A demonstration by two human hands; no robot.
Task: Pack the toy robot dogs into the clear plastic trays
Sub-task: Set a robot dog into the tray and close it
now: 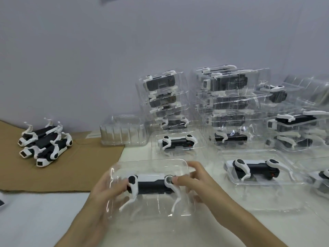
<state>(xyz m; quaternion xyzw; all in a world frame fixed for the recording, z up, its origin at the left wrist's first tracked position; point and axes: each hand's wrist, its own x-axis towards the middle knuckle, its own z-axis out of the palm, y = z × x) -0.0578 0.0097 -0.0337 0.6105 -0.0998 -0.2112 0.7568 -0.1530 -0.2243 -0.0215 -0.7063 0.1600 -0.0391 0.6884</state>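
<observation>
Head view showed the packing well advanced. Stacks of filled trays (229, 97) stood at the back right of the counter (35, 220), with more single filled trays (256, 171) laid out in front of them. At the near centre both hands were seating a toy robot dog (151, 183) into a clear plastic tray (151, 164). The left hand (108, 191) gripped the tray's left end, fingers closed round it near the dog's head. The right hand (194, 182) held the right end, a fingertip pressing on the dog's hip joint. Three unpacked dogs (44, 145) lay on cardboard (71, 172) at the far left, and a stack of empty trays (122, 132) waited beside them. Judging by that, only a few dogs remained.
</observation>
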